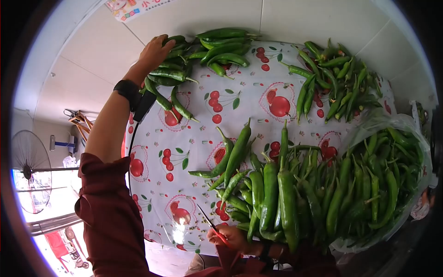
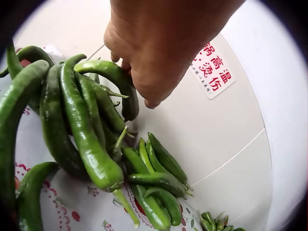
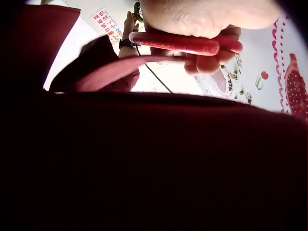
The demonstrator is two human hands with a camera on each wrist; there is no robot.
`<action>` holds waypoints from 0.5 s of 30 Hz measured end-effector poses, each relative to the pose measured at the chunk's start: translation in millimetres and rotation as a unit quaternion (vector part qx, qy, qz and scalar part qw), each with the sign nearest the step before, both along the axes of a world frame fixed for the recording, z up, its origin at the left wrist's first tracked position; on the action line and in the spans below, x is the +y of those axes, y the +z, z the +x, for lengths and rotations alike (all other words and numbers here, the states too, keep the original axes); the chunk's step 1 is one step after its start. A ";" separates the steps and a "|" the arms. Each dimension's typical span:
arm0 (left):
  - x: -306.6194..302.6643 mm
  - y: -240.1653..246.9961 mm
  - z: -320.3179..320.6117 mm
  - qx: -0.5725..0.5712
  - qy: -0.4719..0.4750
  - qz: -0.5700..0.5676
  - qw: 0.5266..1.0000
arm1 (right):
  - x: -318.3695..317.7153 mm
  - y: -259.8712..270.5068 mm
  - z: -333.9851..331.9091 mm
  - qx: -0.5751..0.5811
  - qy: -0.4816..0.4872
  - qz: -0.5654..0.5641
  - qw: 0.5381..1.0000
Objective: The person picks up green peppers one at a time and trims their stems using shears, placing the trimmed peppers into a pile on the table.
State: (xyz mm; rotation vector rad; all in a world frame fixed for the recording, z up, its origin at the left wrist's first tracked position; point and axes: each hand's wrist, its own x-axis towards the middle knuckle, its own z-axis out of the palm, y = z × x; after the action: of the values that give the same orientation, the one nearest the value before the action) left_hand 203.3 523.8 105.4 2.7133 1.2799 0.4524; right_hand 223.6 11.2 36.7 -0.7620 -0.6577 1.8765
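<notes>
At the far left of the table my left hand [image 1: 154,51] reaches over a pile of long green peppers [image 1: 168,74]. The left wrist view shows its fingertips at the edge of a curved green pepper [image 2: 113,74], with the thumb apart from it. Near the front edge, my right hand [image 1: 233,236] grips a pair of scissors [image 1: 220,235] by the red handles [image 3: 178,44]. Their blades point up and left over the tablecloth. Beside that hand lies a big heap of green peppers [image 1: 288,203], spilling from a clear plastic bag [image 1: 427,171].
Smaller green peppers [image 1: 339,76] lie at the back right, and another group [image 1: 224,48] at the back middle. Small green bits lie on the patterned tablecloth [image 1: 194,138] by the scissors. A tiled wall [image 1: 304,18] bounds the back; a fan [image 1: 30,171] stands left.
</notes>
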 end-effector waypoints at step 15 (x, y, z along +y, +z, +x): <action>60.2 -23.3 14.4 0.153 0.027 -0.236 0.959 | -2.9 -22.2 -7.0 0.130 0.080 -0.024 0.988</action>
State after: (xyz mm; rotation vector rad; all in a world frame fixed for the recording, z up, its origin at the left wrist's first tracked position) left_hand 217.6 584.0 82.2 2.3985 1.3227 -0.2571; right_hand 216.6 8.3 14.6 -0.4922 -0.5222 2.1004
